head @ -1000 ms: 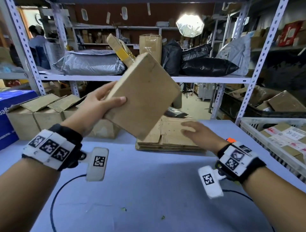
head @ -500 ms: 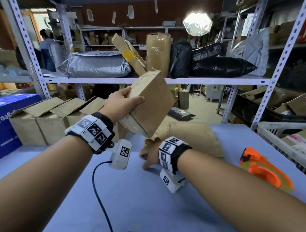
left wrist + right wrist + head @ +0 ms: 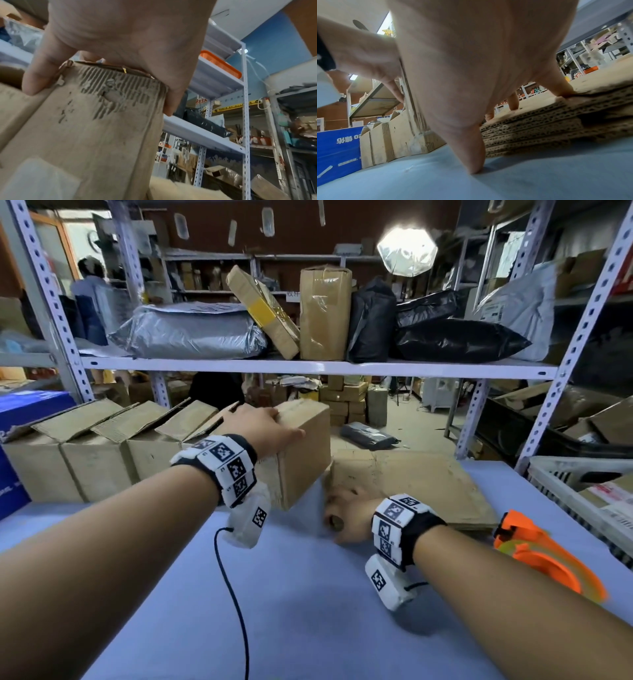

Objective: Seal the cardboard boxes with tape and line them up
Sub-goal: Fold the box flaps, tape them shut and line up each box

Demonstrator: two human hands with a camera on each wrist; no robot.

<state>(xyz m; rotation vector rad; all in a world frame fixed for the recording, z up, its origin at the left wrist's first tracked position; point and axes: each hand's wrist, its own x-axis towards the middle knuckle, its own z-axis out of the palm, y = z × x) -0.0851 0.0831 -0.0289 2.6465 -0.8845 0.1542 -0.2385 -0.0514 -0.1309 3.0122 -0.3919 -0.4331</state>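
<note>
Left hand (image 3: 263, 429) grips the box (image 3: 303, 463); right hand (image 3: 346, 517) — touching the cardboard stack (image 3: 411, 484).

The cardboard box (image 3: 301, 453) and the row of open boxes (image 3: 96, 453) are tan-brown. The desk (image 3: 291, 611) is pale blue. The flattened cardboard stack (image 3: 539, 128) is brown, its edges dotted with corrugation holes. An orange tape dispenser (image 3: 541, 553) lies near the desk's right edge, and a blue carton (image 3: 20, 419) with white print at its left edge. The left wristband (image 3: 226, 467) and right wristband (image 3: 394, 525) are black, with white tiles bearing black square codes.
</note>
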